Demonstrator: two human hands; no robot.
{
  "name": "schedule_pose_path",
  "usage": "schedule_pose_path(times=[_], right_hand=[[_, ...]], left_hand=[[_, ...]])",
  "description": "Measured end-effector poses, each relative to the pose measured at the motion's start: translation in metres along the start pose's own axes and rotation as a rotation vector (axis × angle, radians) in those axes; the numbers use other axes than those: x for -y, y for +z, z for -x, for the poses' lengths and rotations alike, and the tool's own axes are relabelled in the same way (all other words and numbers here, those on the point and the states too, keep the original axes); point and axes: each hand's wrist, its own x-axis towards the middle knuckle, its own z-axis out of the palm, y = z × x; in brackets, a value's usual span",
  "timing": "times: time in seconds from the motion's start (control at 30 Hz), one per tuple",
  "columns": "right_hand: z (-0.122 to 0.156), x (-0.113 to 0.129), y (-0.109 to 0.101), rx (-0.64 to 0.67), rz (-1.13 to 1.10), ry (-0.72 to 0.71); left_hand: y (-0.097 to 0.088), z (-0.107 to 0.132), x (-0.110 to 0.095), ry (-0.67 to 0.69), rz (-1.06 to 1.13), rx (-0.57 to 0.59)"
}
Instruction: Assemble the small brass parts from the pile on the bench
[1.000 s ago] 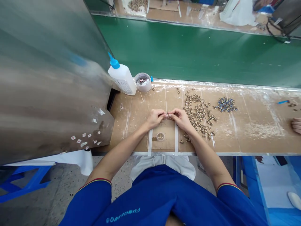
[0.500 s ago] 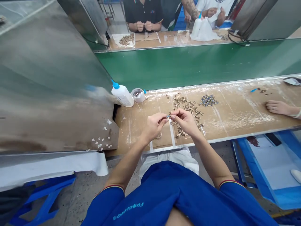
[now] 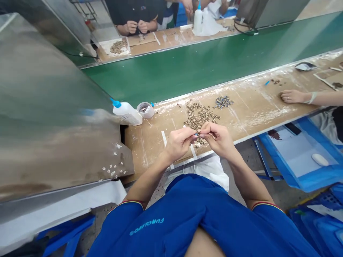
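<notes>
The left hand (image 3: 179,144) and right hand (image 3: 219,141) meet at the fingertips, each nearly closed in a pinch on a tiny part (image 3: 197,134) showing blue, its exact shape too small to tell. Just beyond the fingertips spreads a loose scatter of shiny, brassy pieces (image 3: 198,119); past the right hand sits a blue-flecked heap (image 3: 224,102). Beyond the left hand are a smooth white plastic bottle (image 3: 128,113) and a round tub (image 3: 147,112). Scuffed brown cardboard (image 3: 152,142) lies beneath.

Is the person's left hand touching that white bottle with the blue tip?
Apart. The head view shows brown cardboard between the left hand and the white bottle.
</notes>
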Motion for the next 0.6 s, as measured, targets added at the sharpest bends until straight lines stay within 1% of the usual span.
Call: schedule_pose_path(times=[0.07, 0.13, 0.2, 0.23, 0.3, 0.37, 0.4, 0.47, 0.5, 0.6], right_hand=[[0.008, 0.001, -0.002, -0.045, 0.049, -0.014], [0.015, 0.001, -0.005, -0.075, 0.099, -0.011], [0.019, 0.001, -0.009, -0.075, 0.129, 0.021], [0.020, 0.000, -0.012, -0.062, 0.131, 0.057], [0.020, -0.003, -0.018, -0.023, 0.096, 0.158], [0.018, -0.007, -0.025, 0.000, 0.027, 0.259], [0.016, -0.010, -0.027, 0.009, -0.016, 0.291], [0.013, -0.015, -0.030, 0.027, -0.102, 0.315], [0.012, -0.017, -0.031, 0.035, -0.135, 0.316], [0.006, -0.022, -0.031, 0.048, -0.166, 0.312]], left_hand=[[0.007, -0.003, 0.000, 0.026, 0.026, 0.012], [0.011, -0.005, 0.000, 0.017, 0.045, 0.042], [0.013, -0.007, -0.002, -0.034, 0.080, 0.089], [0.014, -0.008, -0.002, -0.090, 0.117, 0.119], [0.016, -0.010, -0.002, -0.287, 0.291, 0.209], [0.020, -0.012, -0.001, -0.564, 0.604, 0.305], [0.022, -0.013, -0.001, -0.698, 0.782, 0.334], [0.028, -0.015, -0.002, -0.910, 1.085, 0.342], [0.030, -0.018, -0.003, -0.994, 1.188, 0.323], [0.032, -0.027, -0.008, -1.181, 1.359, 0.262]])
